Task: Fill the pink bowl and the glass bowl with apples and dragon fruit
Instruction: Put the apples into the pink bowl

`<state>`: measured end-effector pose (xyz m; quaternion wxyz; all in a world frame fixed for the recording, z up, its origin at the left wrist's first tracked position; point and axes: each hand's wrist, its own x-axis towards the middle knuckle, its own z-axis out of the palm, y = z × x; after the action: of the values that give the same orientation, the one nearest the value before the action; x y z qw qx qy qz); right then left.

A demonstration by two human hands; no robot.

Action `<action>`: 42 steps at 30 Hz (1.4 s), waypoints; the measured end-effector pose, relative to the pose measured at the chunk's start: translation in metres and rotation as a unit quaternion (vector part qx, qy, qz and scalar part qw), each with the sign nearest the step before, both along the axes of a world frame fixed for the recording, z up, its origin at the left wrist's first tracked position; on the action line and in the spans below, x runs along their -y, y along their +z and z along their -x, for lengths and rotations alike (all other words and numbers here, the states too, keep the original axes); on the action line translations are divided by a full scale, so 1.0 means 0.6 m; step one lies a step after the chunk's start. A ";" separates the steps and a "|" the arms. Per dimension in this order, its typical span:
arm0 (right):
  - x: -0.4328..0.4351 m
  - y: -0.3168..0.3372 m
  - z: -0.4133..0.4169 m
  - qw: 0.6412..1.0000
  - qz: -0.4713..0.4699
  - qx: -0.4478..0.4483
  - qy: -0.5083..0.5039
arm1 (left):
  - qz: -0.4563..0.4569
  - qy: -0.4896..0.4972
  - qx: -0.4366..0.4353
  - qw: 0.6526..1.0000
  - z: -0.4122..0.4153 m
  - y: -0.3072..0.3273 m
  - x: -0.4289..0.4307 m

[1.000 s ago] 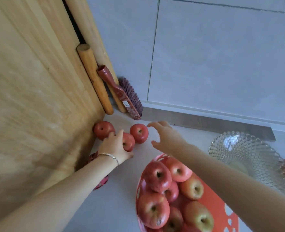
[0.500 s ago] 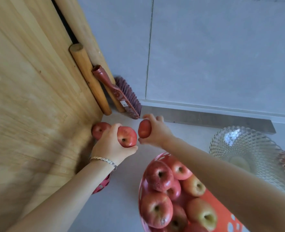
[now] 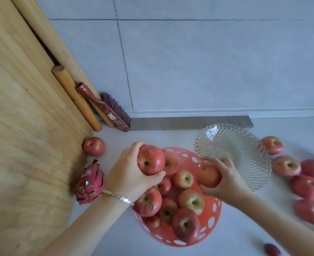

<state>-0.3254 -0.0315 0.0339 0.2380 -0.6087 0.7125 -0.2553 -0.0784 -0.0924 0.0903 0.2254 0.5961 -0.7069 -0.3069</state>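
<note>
The pink perforated bowl (image 3: 216, 209) stands on the counter in front of me, piled with several apples. My left hand (image 3: 128, 174) grips a red apple (image 3: 150, 159) over the bowl's far left rim. My right hand (image 3: 224, 180) holds another apple (image 3: 208, 175) over the bowl's right side, next to the glass bowl (image 3: 244, 145), which looks empty. A dragon fruit (image 3: 90, 182) lies left of my left wrist. One loose apple (image 3: 94, 146) sits by the wooden board.
A large wooden board (image 3: 23, 135) leans on the left, with rolling pins (image 3: 77, 98) and a red brush (image 3: 106, 108) against the tiled wall. Several loose apples (image 3: 307, 180) lie right of the glass bowl. A small dark red fruit (image 3: 272, 249) sits at the bottom right.
Both hands picked an apple each from beside the wooden board and carried them right and toward me, over the pink bowl. The view shifted, showing the dragon fruit and the apples on the right.
</note>
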 end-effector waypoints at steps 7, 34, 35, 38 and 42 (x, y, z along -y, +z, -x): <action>-0.050 -0.091 -0.029 0.990 0.098 -0.072 -0.077 | -0.022 -0.039 0.016 0.999 0.025 -0.007 -0.059; -0.040 -0.096 -0.017 0.992 0.047 -0.077 -0.083 | -0.055 -0.358 0.295 0.884 0.219 -0.099 0.086; -0.042 -0.097 -0.016 0.993 0.060 -0.065 -0.080 | -0.060 -0.362 0.292 0.883 0.217 -0.099 0.087; -0.044 -0.102 -0.007 0.994 0.088 -0.043 -0.057 | -0.052 -0.385 0.306 0.869 0.212 -0.099 0.087; -0.054 -0.101 0.002 0.993 0.113 -0.002 -0.019 | 0.007 -0.413 0.378 0.828 0.219 -0.093 0.073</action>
<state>-0.3265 0.0008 -0.0268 0.1614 -0.6184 0.6909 -0.3378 -0.2095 -0.1361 0.0343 -0.2032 0.3163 -0.9192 -0.1170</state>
